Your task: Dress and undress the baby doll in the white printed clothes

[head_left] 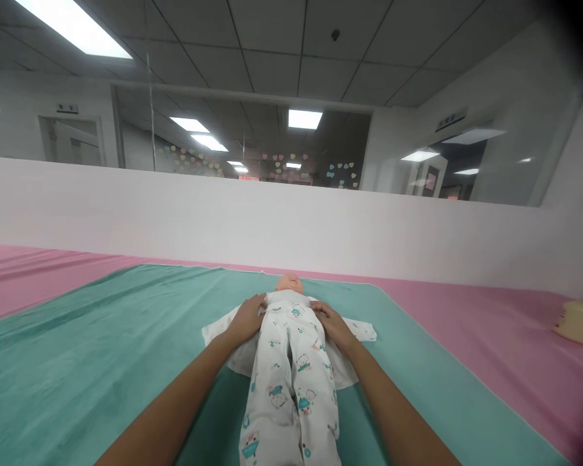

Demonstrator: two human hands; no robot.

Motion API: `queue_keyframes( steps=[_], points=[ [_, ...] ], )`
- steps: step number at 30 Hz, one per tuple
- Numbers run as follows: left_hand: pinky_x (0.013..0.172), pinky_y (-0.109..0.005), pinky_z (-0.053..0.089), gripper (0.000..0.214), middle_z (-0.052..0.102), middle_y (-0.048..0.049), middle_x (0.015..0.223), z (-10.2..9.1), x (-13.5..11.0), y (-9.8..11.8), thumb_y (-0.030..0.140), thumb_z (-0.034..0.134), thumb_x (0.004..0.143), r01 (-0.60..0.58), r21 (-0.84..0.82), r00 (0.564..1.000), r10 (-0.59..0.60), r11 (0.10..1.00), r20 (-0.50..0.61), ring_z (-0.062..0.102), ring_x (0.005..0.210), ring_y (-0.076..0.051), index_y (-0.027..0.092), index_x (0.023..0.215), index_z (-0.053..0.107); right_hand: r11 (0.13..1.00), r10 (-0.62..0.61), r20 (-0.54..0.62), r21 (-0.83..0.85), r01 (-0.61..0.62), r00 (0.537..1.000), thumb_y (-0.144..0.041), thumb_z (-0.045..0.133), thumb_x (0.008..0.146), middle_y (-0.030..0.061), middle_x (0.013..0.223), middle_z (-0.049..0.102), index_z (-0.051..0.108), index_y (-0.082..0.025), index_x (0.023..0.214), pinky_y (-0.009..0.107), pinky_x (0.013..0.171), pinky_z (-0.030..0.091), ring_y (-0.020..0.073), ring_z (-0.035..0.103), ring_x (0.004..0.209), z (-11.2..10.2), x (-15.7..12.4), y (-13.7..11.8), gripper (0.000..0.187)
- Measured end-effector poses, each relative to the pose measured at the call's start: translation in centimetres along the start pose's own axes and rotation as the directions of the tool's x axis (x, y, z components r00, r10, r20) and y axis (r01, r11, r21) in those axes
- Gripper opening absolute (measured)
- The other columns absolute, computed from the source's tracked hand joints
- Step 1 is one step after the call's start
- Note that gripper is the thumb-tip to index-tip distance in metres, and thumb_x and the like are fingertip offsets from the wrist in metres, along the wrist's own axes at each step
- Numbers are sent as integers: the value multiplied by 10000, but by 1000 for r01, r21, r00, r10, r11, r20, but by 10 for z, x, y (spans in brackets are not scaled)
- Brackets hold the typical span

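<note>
A baby doll [289, 283] lies on its back, its head pointing away from me. White printed baby trousers [291, 362] cover its legs and reach up to the waist. Under it, a white baby top [362, 329] is spread with both sleeves out to the sides. My left hand [247, 318] is closed at the left edge of the trouser waistband, fingers curled against the cloth. At the right edge, my right hand [333, 325] grips the same waistband, its fingers bent over it. The fingertips of both hands are partly hidden by the cloth.
A teal sheet [140, 362] lies beneath the doll, over a pink cover [495, 336]. At the far right stands a pale yellow round object [580, 320]. A low white wall [252, 220] with glass above it closes off the back.
</note>
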State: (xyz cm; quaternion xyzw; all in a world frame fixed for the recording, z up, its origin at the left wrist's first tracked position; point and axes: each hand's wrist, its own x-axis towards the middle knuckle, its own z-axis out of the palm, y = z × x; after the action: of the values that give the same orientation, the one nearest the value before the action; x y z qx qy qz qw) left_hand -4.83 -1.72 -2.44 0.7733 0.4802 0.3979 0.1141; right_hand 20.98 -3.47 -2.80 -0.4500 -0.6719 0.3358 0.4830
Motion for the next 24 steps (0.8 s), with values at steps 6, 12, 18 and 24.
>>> queue_keyframes(
  steps=[6, 12, 18, 24],
  points=[
    [847, -307, 398, 266, 627, -35, 1019, -3, 10, -3, 341, 507, 740, 80, -205, 995, -66, 975, 76, 539, 975, -233, 234, 952, 626, 999, -29, 262, -20, 36, 965, -421, 577, 743, 15, 1390, 360, 576, -207, 742, 394, 950, 355, 234, 427, 1184, -8, 15, -18, 214],
    [827, -279, 387, 233, 625, -10, 1007, 7, 22, -13, 355, 437, 778, 187, -217, 982, -181, 958, 47, 537, 965, -204, 236, 830, 630, 996, -77, 280, -23, 87, 957, -445, 592, 724, 66, 1201, 544, 549, -186, 699, 380, 910, 362, 236, 486, 1090, -5, 32, -23, 264],
    [611, -278, 364, 267, 530, 2, 594, 15, 33, -14, 387, 426, 760, 361, -189, 924, -378, 913, -61, 504, 647, -189, 204, 569, 463, 986, -38, -120, -163, 18, 992, -508, 542, 710, -6, 667, 576, 510, -195, 692, 285, 649, 396, 162, 505, 659, 6, 51, 18, 315],
    [673, -299, 381, 252, 595, -35, 725, 12, 33, -22, 352, 366, 786, 382, -217, 891, -420, 898, -172, 538, 744, -204, 199, 624, 485, 970, -24, -347, -237, -63, 938, -509, 476, 740, -15, 599, 492, 461, -207, 670, 274, 575, 358, 156, 448, 595, 3, 54, 41, 311]
  ],
)
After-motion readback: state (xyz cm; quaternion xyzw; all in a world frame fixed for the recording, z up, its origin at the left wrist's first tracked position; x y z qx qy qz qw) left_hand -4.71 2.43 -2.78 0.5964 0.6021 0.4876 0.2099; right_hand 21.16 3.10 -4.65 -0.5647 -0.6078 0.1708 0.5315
